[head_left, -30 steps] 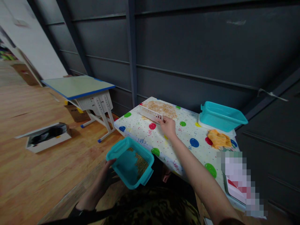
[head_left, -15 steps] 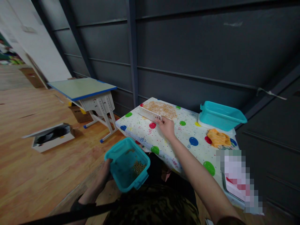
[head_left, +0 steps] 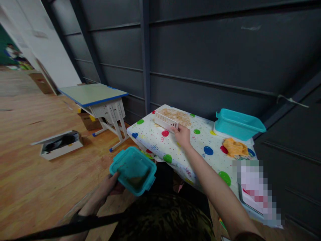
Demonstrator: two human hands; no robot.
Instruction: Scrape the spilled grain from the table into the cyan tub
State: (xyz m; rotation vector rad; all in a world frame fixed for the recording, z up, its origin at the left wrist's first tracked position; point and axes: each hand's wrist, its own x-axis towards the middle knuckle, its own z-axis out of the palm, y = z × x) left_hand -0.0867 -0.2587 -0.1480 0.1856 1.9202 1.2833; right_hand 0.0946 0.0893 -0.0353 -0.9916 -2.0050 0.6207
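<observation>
My right hand [head_left: 183, 136] pinches a basket [head_left: 164, 124] on the table [head_left: 173, 144]
My left hand [head_left: 113, 183] grips a tub [head_left: 134, 163] before the table; I'd hold that level

We stretch our right arm [head_left: 210, 175] forward, right grip [head_left: 182, 134] pinched; our left arm [head_left: 93, 202] bends low, left grip [head_left: 112, 184] curled.

On the white table [head_left: 150, 137], printed with red, green, blue and yellow balloons [head_left: 208, 150], we see tan grains [head_left: 182, 115] and a white basket [head_left: 164, 123], at its right end an orange cloth [head_left: 235, 147] and turquoise bin [head_left: 233, 128], before it a turquoise tub [head_left: 132, 164].
</observation>
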